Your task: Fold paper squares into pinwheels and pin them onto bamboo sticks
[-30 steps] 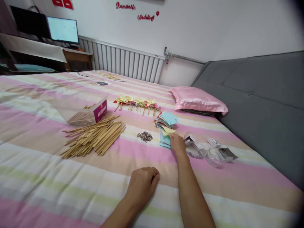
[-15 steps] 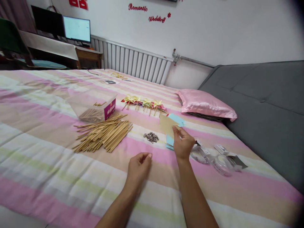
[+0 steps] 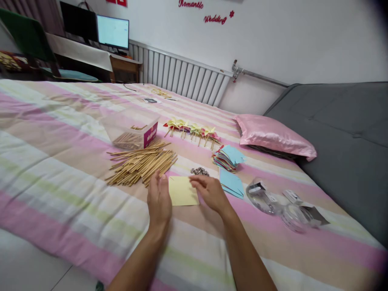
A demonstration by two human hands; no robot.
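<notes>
A yellow paper square [image 3: 182, 191] lies flat on the striped bedspread [image 3: 60, 161] in front of me. My left hand [image 3: 159, 199] rests at its left edge with fingers extended. My right hand [image 3: 210, 192] touches its right edge, fingers spread. Behind it sit a small heap of metal pins [image 3: 199, 171], a stack of coloured paper squares [image 3: 227, 157] and a loose blue sheet [image 3: 230, 182].
A pile of wooden sticks [image 3: 142, 165] lies to the left, beside a clear plastic box [image 3: 133, 131] holding more. A row of finished paper pinwheels [image 3: 192, 131] lies farther back. Clear round containers [image 3: 266, 198] sit right. A pink pillow [image 3: 273, 135] rests by the grey headboard.
My right hand lifted a yellow sheet off the stack and brought it down in front of me. My left hand opened and moved forward to its left edge.
</notes>
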